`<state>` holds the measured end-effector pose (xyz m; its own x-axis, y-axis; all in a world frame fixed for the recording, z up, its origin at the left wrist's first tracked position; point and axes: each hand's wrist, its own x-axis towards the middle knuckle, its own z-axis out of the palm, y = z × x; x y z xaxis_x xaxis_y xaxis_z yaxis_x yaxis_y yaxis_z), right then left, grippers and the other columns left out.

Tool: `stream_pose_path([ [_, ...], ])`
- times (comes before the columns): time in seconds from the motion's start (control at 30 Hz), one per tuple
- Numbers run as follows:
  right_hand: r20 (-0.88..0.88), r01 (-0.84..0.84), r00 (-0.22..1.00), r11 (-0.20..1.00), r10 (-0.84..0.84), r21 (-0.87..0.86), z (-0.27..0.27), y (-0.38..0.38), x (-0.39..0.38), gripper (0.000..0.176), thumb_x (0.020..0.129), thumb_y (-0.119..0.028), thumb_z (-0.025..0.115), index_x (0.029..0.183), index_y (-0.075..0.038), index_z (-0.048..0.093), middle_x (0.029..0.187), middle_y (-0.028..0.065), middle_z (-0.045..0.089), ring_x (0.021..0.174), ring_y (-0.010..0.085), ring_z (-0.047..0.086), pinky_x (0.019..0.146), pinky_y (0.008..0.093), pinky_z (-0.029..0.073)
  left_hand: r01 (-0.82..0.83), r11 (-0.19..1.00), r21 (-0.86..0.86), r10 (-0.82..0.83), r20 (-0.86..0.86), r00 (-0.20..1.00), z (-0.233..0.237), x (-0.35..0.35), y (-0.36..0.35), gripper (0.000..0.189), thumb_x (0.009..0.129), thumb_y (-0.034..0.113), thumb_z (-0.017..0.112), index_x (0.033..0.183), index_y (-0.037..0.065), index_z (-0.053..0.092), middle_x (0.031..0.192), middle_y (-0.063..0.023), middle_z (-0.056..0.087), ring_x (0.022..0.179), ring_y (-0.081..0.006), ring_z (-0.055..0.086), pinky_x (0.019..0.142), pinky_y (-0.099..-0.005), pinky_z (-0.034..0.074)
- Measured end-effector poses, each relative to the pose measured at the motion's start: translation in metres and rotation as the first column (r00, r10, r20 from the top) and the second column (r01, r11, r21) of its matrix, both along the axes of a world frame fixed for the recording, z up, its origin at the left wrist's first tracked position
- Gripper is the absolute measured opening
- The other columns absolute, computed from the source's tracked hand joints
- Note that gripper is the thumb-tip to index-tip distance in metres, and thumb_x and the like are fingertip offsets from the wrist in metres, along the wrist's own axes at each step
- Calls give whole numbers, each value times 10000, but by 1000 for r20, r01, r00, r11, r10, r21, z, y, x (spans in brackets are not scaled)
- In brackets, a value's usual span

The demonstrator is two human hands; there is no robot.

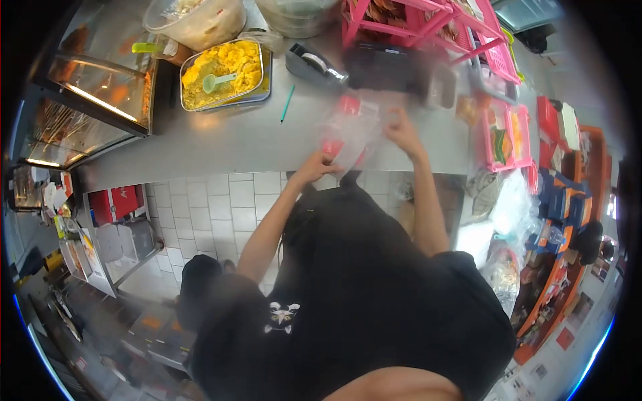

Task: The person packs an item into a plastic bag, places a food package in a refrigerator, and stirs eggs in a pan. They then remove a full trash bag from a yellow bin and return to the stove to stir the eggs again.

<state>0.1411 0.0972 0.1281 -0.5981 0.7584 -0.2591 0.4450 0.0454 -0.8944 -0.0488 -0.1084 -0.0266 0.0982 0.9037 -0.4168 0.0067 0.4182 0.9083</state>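
Note:
A thin, see-through plastic bag (pixel 350 134) with red patches lies over the steel counter in front of me. My left hand (pixel 315 167) grips its lower left edge between thumb and fingers. To the right of the bag, my right hand (pixel 403 134) is raised with its fingers curled together; haze blurs whatever they may pinch. Beyond the bag stands a black tape dispenser (pixel 314 65), and a green pen (pixel 287 103) lies to its left on the counter.
A metal tray of yellow food (pixel 231 57) with a pale green scoop (pixel 217 81) sits at the back left, beside a glass display case (pixel 100 80). Pink racks (pixel 394 30) stand behind. A pink basket (pixel 506 137) is at the right, and the counter's front edge (pixel 221 175) runs before me.

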Motion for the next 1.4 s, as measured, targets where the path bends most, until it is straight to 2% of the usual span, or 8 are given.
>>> stream_pose_path([
  [0.4, 82, 267, 945, 889, -318, 371, -46, -88, 32, 295, 864, -198, 700, 675, 4, 599, 579, 37, 551, 571, 71, 507, 546, 249, 422, 57, 998, 35, -45, -273, 961, 34, -5, 5, 325, 841, 289, 739, 922, -26, 728, 765, -51, 703, 706, -121, 629, 674, -306, 491],
  [0.5, 268, 4, 961, 970, -71, 242, -111, -103, 16, 551, 823, -286, 682, 1321, -85, 560, 1297, 133, 592, 1242, 298, 501, 1073, 435, 366, -158, 837, 524, 288, -177, 941, -11, 8, 0, 377, 849, 248, 698, 1100, -33, 674, 909, -114, 722, 832, -179, 667, 801, -349, 510],
  [0.6, 41, 208, 973, 936, -229, 285, -122, -99, -5, 373, 738, -191, 703, 1080, -47, 660, 948, 197, 699, 848, 335, 679, 768, 421, 538, 97, 972, -216, -205, -562, 801, 80, -41, 9, 549, 716, 348, 818, 1106, -6, 667, 1021, -151, 700, 922, -213, 668, 763, -321, 502],
  [0.8, -127, 213, 977, 857, -173, 470, -86, -107, 3, 829, 694, -466, 807, 1299, -7, 477, 1314, 224, 493, 1255, 372, 451, 1065, 435, 358, 8, 584, 812, 579, -422, 698, 103, -2, 100, 622, 770, 265, 771, 1283, 19, 520, 1346, -200, 479, 1234, -320, 486, 1008, -397, 394],
  [0.9, -125, 254, 967, 791, -223, 556, -65, -101, 25, 916, 717, -492, 777, 1399, -5, 409, 1453, 229, 392, 1369, 389, 336, 1139, 475, 263, 172, 599, 782, 274, -403, 873, 177, 57, 117, 508, 754, 81, 648, 1239, -17, 534, 1354, -207, 460, 1298, -403, 394, 1123, -503, 253],
  [0.97, -245, 265, 955, 859, -169, 439, -47, -104, 38, 994, 686, -478, 792, 1449, -23, 346, 1510, 210, 324, 1409, 425, 258, 1159, 500, 219, 730, 573, 373, 70, -910, 409, 180, 97, 118, 455, 723, 84, 653, 1151, -41, 564, 1353, -203, 466, 1323, -428, 369, 1122, -542, 240],
  [1.27, -651, 712, 522, 702, -552, -24, -84, -96, 312, 576, 928, -343, 543, 1425, -73, 428, 1485, 206, 391, 1391, 349, 349, 1148, 427, 272, 604, 444, 662, -96, -635, 766, 274, 371, 103, 603, 890, 360, 648, 1372, 48, 466, 1509, -157, 350, 1462, -390, 173, 1167, -553, 120],
  [1.4, -169, 906, 408, 421, -897, -46, -1, -104, 465, 487, 1064, -375, 275, 1273, -63, 585, 1377, 193, 533, 1312, 311, 461, 1130, 369, 290, 639, 515, 571, -209, -639, 740, 228, 407, 104, 610, 917, 411, 617, 1409, 90, 453, 1518, -155, 345, 1458, -377, 191, 1170, -553, 116],
])
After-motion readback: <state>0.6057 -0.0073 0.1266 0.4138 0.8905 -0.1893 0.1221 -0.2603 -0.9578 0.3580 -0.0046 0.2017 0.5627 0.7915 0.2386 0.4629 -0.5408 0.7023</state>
